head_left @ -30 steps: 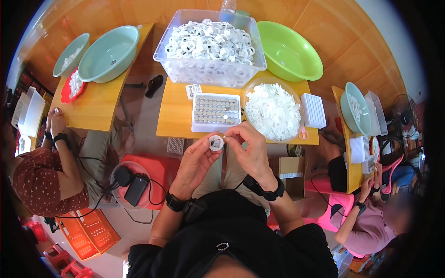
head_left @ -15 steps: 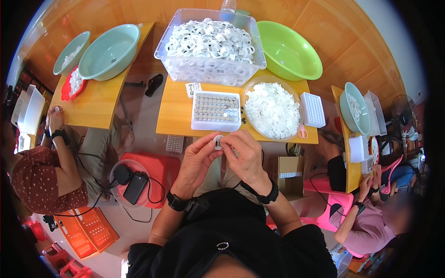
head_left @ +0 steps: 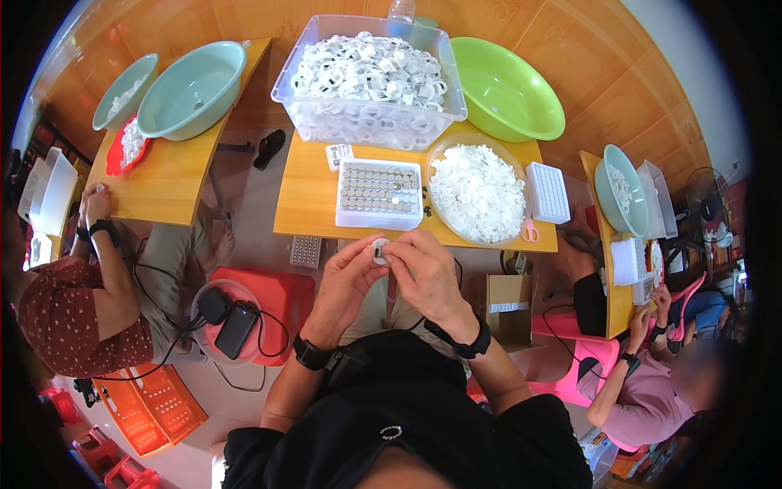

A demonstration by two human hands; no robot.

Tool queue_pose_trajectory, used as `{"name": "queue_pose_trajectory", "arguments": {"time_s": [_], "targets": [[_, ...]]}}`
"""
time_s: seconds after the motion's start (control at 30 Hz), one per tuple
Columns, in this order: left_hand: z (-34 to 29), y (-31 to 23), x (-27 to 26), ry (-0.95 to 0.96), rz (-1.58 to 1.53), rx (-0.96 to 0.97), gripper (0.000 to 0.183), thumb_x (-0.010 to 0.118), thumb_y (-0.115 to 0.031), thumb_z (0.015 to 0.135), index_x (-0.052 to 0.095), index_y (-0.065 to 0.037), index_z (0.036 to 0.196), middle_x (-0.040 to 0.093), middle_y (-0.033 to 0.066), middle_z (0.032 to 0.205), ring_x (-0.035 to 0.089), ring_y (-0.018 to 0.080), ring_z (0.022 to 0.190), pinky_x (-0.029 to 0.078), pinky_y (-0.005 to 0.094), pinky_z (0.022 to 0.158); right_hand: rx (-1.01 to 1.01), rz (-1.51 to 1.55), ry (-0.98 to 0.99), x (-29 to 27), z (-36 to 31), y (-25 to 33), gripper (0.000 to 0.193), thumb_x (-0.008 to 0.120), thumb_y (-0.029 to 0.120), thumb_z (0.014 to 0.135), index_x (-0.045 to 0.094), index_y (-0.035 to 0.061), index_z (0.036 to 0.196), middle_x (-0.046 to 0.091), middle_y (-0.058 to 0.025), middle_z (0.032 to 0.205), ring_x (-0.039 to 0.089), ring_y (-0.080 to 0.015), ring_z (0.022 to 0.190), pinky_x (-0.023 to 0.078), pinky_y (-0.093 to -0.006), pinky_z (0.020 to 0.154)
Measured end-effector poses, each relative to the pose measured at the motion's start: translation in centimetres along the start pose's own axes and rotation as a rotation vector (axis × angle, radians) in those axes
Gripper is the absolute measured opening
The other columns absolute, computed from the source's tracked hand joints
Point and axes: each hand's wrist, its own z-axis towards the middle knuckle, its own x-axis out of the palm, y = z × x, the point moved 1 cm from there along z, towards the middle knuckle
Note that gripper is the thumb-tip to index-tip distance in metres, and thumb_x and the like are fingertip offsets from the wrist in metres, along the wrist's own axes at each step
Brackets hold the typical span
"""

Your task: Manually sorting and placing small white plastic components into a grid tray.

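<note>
Grasping a small round white plastic piece with a dark slot (head_left: 380, 249) between thumb and fingers of the left hand (head_left: 349, 275); pinching the same piece at its right side with the bent fingertips of the right hand (head_left: 425, 277). Cannot tell the exact spot of contact beneath those right fingertips. Held in the air, just off the near edge of the yellow wooden surface (head_left: 309, 196).

Can see, along that near edge and left of its middle, a white rectangular tray (head_left: 378, 218) with rows of silvery round discs (head_left: 378, 181); to its right, a clear round plastic bowl (head_left: 452, 232) heaped with small white pieces (head_left: 479, 194). Can see pink-handled scissors (head_left: 530, 233) toward the near right corner, a clear rectangular plastic bin (head_left: 366, 126) full of white plastic rings (head_left: 371, 73) toward the far left corner, and a bright green basin (head_left: 513, 90) at the far right corner.
</note>
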Motion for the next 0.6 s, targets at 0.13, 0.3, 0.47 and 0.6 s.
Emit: {"name": "queue_pose_trajectory", "arguments": {"time_s": [0.13, 0.3, 0.47, 0.6], "targets": [[0.0, 0.1, -0.9, -0.024, -0.072, -0.053, 0.031, 0.053, -0.013, 0.09, 0.053, 0.001, 0.117, 0.06, 0.0085, 0.105, 0.06, 0.015, 0.092, 0.05, 0.0267, 0.082, 0.232, 0.069, -0.109, -1.3, 1.0, -1.6, 0.008, 0.063, 0.001, 0.074, 0.064, 0.0008, 0.082, 0.055, -0.01, 0.07, 0.056, -0.0244, 0.063, 0.045, -0.0326, 0.058], [0.3, 0.2, -0.6, -0.036, -0.073, -0.055, 0.034, 0.054, -0.015, 0.09, 0.05, 0.001, 0.119, 0.059, 0.0077, 0.106, 0.06, 0.0158, 0.091, 0.05, 0.0273, 0.083, 0.307, -0.024, -0.109, -1.1, 2.6, -5.1, 0.009, 0.063, 0.008, 0.076, 0.065, 0.0028, 0.082, 0.054, -0.0096, 0.07, 0.057, -0.0234, 0.062, 0.044, -0.0326, 0.057], [0.3, 0.2, -0.7, -0.035, -0.078, -0.06, 0.035, 0.055, -0.016, 0.089, 0.05, 0.002, 0.119, 0.059, 0.0084, 0.105, 0.06, 0.0165, 0.09, 0.051, 0.0268, 0.082, 0.35, -0.197, 0.005, 0.2, 3.2, -5.4, 0.009, 0.065, 0.012, 0.073, 0.065, 0.0049, 0.08, 0.053, -0.0076, 0.073, 0.057, -0.0239, 0.066, 0.043, -0.0348, 0.059], [0.3, 0.0, -0.9, -0.038, -0.082, -0.063, 0.035, 0.055, -0.016, 0.089, 0.049, 0.002, 0.12, 0.06, 0.0083, 0.104, 0.06, 0.0167, 0.09, 0.051, 0.0267, 0.081, 0.362, -0.184, 0.013, 0.7, 3.1, -5.8, 0.007, 0.065, 0.01, 0.073, 0.063, 0.0051, 0.077, 0.054, -0.007, 0.073, 0.057, -0.024, 0.067, 0.043, -0.0349, 0.059]]}}
